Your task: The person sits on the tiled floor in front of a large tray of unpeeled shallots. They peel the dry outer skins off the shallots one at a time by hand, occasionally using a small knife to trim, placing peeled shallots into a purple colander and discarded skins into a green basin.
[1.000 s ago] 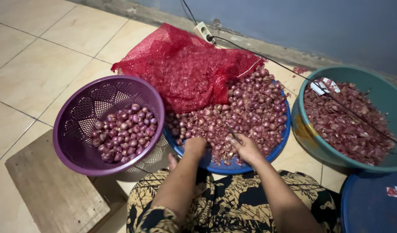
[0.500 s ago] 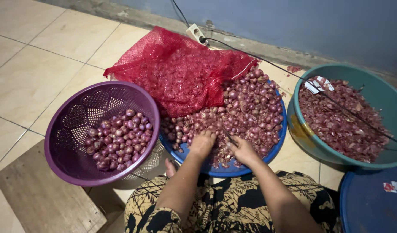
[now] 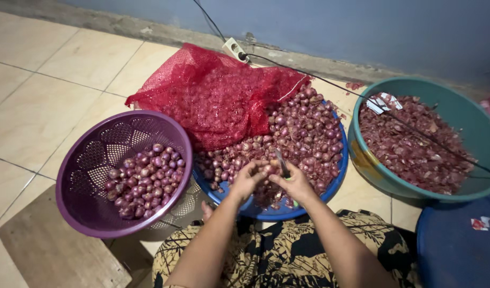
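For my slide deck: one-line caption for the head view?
Left hand holds a shallot against the right hand's small knife, above a blue basin beside a purple basket.

- Two hands, left hand (image 3: 248,178) and right hand (image 3: 294,183).
- One small knife (image 3: 280,162).
- One purple colander (image 3: 90,213).
- One blue basin (image 3: 266,210).
- One teal basin (image 3: 447,93).
- One red mesh sack (image 3: 213,96).
- Shallots (image 3: 309,133): too many to count.

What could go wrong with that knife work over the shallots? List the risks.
1. The small knife in the right hand sits close to the left hand pinching a shallot; a slip could nick the fingers.
2. The unpeeled shallots are heaped to the blue basin's rim; some could roll off.
3. A black cable runs across the teal tub of peels; it could snag.
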